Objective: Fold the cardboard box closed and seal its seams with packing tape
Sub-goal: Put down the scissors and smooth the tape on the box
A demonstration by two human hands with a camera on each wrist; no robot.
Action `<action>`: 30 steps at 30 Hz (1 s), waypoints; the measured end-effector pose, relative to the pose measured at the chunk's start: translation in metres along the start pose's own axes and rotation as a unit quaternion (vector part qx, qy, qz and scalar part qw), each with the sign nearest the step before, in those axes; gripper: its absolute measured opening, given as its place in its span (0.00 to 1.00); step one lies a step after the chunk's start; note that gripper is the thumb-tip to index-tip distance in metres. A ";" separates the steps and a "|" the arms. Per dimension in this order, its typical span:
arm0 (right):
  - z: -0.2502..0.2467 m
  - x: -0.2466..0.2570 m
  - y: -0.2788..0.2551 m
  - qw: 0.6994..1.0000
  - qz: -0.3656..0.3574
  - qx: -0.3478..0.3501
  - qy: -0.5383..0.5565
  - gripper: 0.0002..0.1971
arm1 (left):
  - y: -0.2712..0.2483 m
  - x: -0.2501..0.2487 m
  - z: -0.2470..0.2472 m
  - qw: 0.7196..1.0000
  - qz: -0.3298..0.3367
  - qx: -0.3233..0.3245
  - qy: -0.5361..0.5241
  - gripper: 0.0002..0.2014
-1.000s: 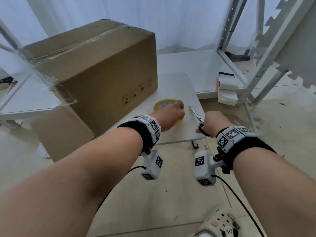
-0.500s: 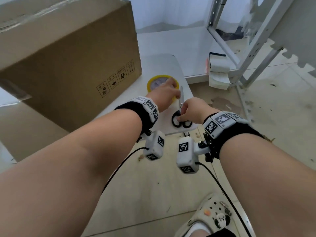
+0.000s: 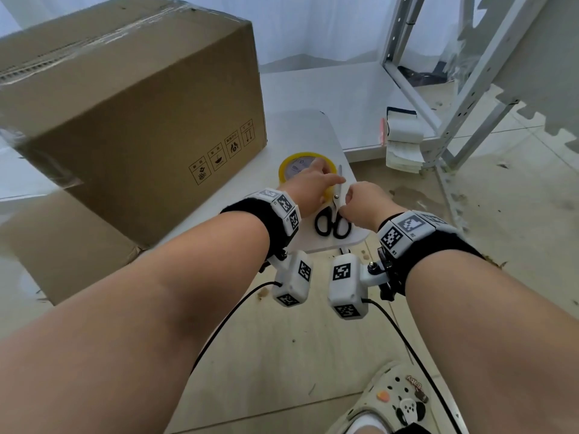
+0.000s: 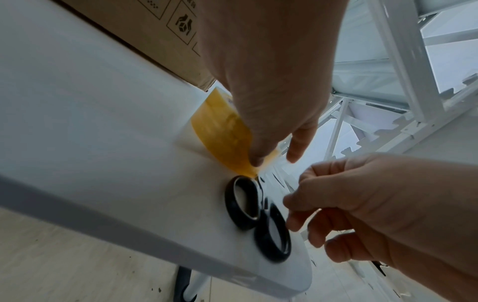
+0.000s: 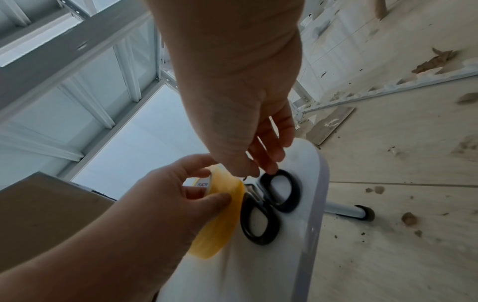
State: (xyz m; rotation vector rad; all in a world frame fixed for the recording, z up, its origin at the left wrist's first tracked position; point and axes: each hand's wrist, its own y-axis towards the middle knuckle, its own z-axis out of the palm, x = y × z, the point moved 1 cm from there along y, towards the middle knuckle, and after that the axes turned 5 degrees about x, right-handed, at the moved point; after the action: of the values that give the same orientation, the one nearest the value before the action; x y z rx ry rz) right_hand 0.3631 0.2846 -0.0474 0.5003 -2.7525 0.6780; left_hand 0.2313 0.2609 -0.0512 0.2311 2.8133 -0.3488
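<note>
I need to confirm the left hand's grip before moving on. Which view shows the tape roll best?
The right wrist view: the tape roll shows its yellow side and core, with the left hand gripping it. The head view shows only its top rim behind the hand. The left wrist view shows a blurred side under the palm.

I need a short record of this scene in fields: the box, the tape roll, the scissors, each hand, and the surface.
box: cardboard box, flaps closed, clear tape along its top seam, standing on the white table
tape roll: yellow tape roll, flat on the table beside the box
scissors: black-handled scissors, blades together, lying on the table right of the roll
left hand: left hand grips the roll
right hand: right hand over the scissors, fingertips at one handle ring, not through it
</note>
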 end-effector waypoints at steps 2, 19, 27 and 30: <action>-0.005 -0.004 0.000 1.000 0.012 -0.012 0.017 0.04 | -0.002 -0.001 -0.004 1.000 -0.006 -0.002 0.009 0.32; -0.038 0.170 -0.078 0.965 -0.172 -0.154 0.125 0.13 | -0.215 0.047 -0.146 0.957 -0.026 -0.247 0.147 0.20; -0.012 0.277 -0.108 0.927 -0.353 -0.127 -0.013 0.42 | -0.322 0.124 -0.158 0.924 -0.148 -0.317 0.156 0.25; -0.003 0.286 -0.092 0.936 -0.332 -0.088 -0.073 0.47 | -0.326 0.147 -0.148 0.927 -0.193 -0.267 0.179 0.33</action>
State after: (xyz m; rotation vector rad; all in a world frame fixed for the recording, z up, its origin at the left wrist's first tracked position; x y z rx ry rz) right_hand 0.1405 0.1333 0.0857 1.3863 -2.4782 0.2267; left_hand -0.0106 0.0051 0.1105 -0.4250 3.1638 0.4341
